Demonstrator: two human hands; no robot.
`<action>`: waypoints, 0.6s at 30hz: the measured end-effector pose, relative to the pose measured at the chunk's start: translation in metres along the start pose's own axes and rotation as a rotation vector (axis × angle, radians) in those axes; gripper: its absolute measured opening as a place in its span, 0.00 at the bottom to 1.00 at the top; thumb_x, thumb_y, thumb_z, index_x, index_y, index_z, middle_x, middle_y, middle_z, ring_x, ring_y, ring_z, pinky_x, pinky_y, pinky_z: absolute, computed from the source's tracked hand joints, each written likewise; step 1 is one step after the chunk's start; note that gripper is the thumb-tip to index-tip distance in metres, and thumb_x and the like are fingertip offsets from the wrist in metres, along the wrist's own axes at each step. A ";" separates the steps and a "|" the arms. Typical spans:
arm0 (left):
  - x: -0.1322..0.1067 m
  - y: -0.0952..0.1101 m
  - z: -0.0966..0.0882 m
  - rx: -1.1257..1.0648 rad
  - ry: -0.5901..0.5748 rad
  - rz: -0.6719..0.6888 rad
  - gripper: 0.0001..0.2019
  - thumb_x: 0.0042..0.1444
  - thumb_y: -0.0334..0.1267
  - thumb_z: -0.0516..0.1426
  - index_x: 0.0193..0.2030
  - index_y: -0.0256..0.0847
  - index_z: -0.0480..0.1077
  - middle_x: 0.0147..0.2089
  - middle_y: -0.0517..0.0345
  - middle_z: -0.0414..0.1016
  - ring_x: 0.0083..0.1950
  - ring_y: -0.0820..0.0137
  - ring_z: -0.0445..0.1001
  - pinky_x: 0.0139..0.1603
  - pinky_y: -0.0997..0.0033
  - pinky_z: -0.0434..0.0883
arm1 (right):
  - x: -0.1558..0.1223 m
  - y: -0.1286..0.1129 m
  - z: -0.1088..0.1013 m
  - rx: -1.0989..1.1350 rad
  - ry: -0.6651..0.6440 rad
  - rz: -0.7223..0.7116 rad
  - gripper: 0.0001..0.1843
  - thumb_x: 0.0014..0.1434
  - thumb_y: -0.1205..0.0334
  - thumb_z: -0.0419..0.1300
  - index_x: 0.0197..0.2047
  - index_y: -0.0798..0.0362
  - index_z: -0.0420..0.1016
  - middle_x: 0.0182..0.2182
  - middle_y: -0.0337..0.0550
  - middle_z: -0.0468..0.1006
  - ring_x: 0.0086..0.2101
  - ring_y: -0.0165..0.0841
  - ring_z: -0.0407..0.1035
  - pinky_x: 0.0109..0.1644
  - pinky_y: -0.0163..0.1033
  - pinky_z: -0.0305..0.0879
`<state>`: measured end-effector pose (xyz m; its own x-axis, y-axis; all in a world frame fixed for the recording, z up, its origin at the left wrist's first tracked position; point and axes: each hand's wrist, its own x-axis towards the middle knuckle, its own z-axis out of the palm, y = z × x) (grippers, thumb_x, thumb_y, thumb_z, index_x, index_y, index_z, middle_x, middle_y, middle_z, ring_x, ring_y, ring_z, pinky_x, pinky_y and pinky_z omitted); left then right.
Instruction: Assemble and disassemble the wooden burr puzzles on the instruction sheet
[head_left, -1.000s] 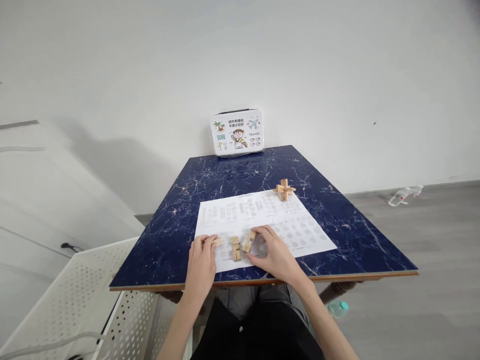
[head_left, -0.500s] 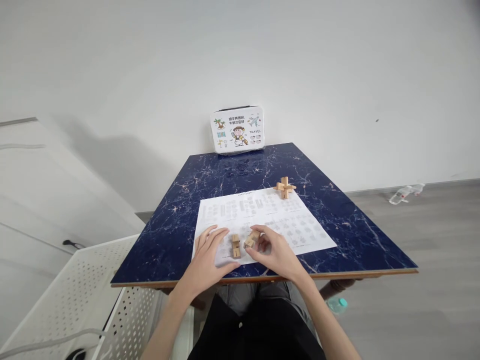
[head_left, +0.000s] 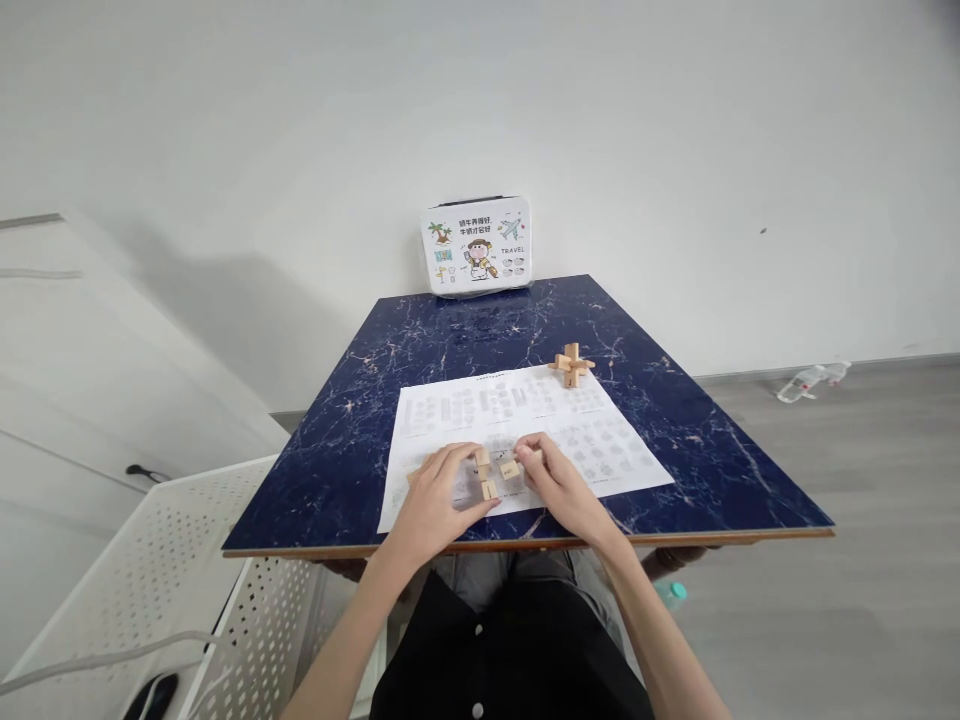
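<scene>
A notched wooden puzzle piece (head_left: 490, 490) lies lengthwise between the thumb and fingertips of my left hand (head_left: 435, 505), which grips it by its two ends. Close to its right side is a second wooden puzzle piece (head_left: 509, 469), pinched in the curled fingers of my right hand (head_left: 559, 485); those fingers cover part of it. Both pieces are just over the lower part of a printed instruction sheet (head_left: 442, 410). Beyond my left hand's knuckles, the edge of another wooden piece (head_left: 412, 477) shows, mostly hidden by the hand.
An assembled wooden burr puzzle (head_left: 572, 367) stands at the sheet's far right corner. A white cartoon-printed case (head_left: 480, 245) leans on the wall at the back of the blue marbled table (head_left: 337, 450). To the left is a white perforated rack (head_left: 172, 530); bottles (head_left: 810, 382) lie on the floor.
My left hand has moved right and closed on the notched piece. My right hand has turned its piece and curled further around it. The view has shifted slightly.
</scene>
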<state>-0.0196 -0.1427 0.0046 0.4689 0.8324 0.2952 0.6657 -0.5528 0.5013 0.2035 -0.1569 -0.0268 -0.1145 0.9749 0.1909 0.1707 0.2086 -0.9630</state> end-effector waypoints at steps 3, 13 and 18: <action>0.000 0.009 0.009 -0.122 -0.027 -0.061 0.30 0.60 0.42 0.68 0.66 0.52 0.62 0.62 0.52 0.74 0.56 0.57 0.78 0.60 0.52 0.74 | 0.000 0.000 -0.002 0.058 -0.031 -0.007 0.22 0.75 0.43 0.43 0.55 0.51 0.64 0.25 0.32 0.61 0.26 0.33 0.62 0.33 0.38 0.65; 0.002 0.006 0.021 -0.242 0.038 -0.161 0.29 0.56 0.40 0.70 0.63 0.48 0.68 0.51 0.55 0.79 0.47 0.61 0.80 0.53 0.57 0.78 | 0.000 -0.002 0.000 0.118 -0.117 0.031 0.21 0.73 0.40 0.49 0.48 0.50 0.69 0.29 0.38 0.77 0.22 0.33 0.65 0.31 0.39 0.65; -0.001 0.008 0.022 -0.246 0.003 -0.114 0.27 0.59 0.41 0.68 0.64 0.50 0.68 0.58 0.53 0.78 0.52 0.59 0.79 0.54 0.56 0.79 | -0.001 -0.007 0.001 -0.030 -0.133 0.003 0.22 0.72 0.41 0.54 0.38 0.50 0.73 0.26 0.38 0.76 0.25 0.33 0.64 0.32 0.37 0.60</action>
<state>-0.0020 -0.1490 -0.0099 0.3972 0.8889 0.2282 0.5528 -0.4303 0.7136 0.2016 -0.1596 -0.0209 -0.2425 0.9570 0.1593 0.1999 0.2100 -0.9570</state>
